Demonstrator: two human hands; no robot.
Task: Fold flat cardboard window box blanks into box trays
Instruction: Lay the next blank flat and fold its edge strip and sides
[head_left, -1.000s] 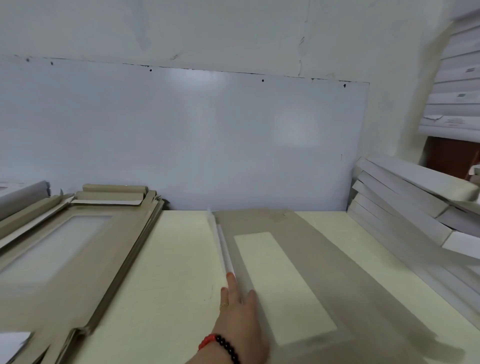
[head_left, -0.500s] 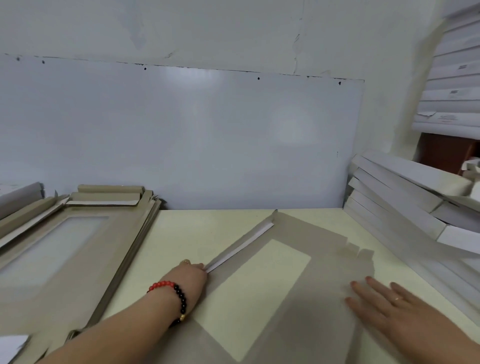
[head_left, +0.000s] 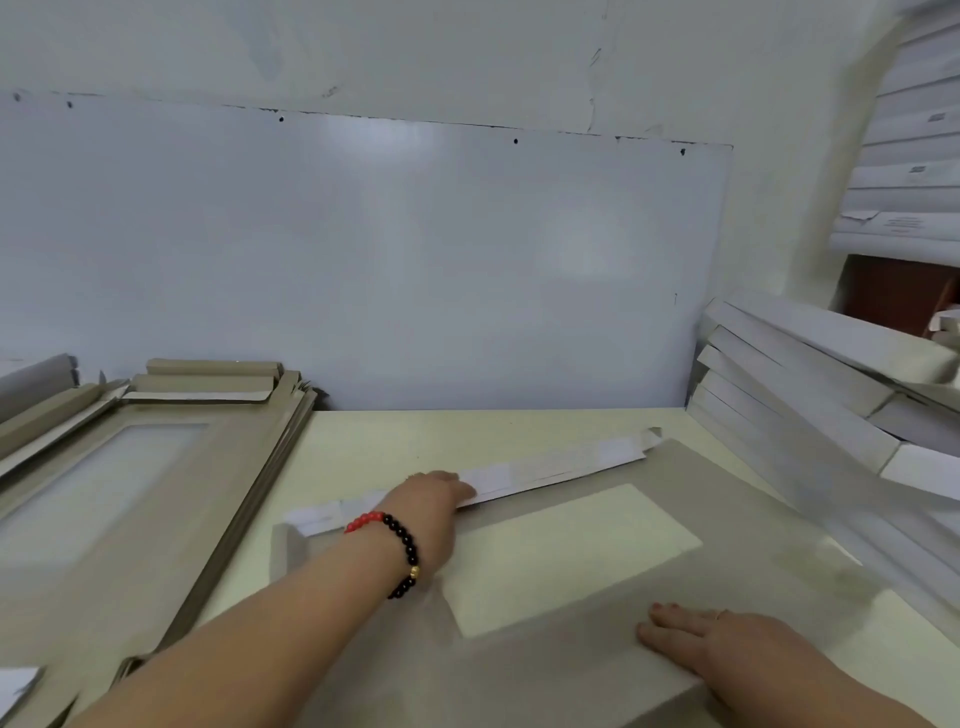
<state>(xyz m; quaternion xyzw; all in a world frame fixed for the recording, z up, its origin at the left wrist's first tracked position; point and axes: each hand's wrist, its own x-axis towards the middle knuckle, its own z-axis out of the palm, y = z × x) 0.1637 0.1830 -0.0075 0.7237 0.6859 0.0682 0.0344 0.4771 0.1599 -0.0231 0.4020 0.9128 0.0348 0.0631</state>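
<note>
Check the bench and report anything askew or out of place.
The stack of white folded boxes on the right leans unevenly, its pieces splayed at differing angles. The blank under the left hand and right hand lies diagonally, mid-fold. Nothing looks damaged.
</note>
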